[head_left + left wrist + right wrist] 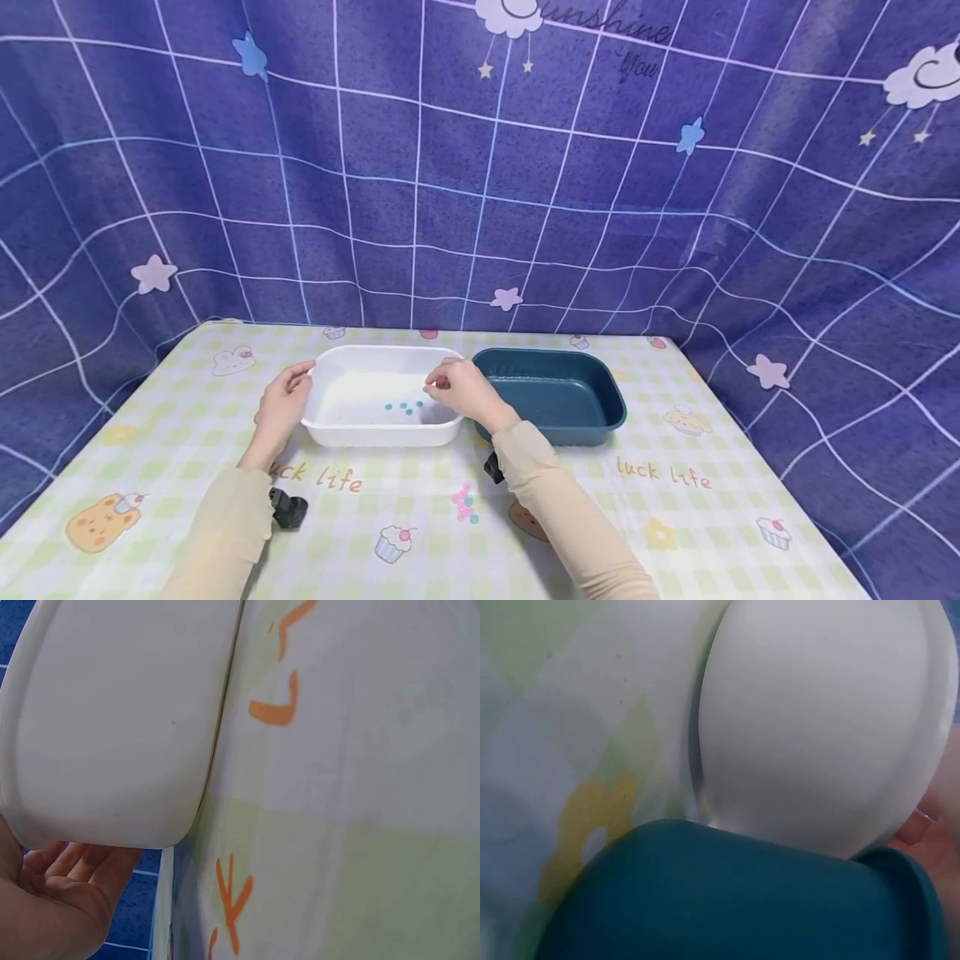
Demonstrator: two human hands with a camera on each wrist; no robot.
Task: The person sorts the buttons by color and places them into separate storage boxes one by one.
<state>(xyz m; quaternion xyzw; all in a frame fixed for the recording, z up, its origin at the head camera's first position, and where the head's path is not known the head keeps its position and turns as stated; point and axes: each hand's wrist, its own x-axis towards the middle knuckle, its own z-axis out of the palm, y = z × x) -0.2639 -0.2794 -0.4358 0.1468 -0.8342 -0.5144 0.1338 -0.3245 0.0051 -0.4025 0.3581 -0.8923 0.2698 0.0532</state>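
Observation:
My left hand point(283, 408) grips the left end of a white plastic tub point(382, 436). In the left wrist view its fingers point(94, 866) lie against the tub's end, below the rim. My right hand point(462, 389) reaches over the tub's right end with thumb and forefinger pinched together. At those fingertips a tiny pale bluish piece shows, its shape too small to make out. Several small round teal pieces point(408, 412) lie on the tub floor below them. In the right wrist view the hand is mostly hidden behind the tub.
A dark teal tub point(555, 435) stands close against the white one's right side, beneath my right forearm. Nearer me, several small pink pieces point(461, 500) lie with teal ones point(474, 518) on the patterned tablecloth point(330, 542). A blue grid curtain point(450, 208) hangs behind the table.

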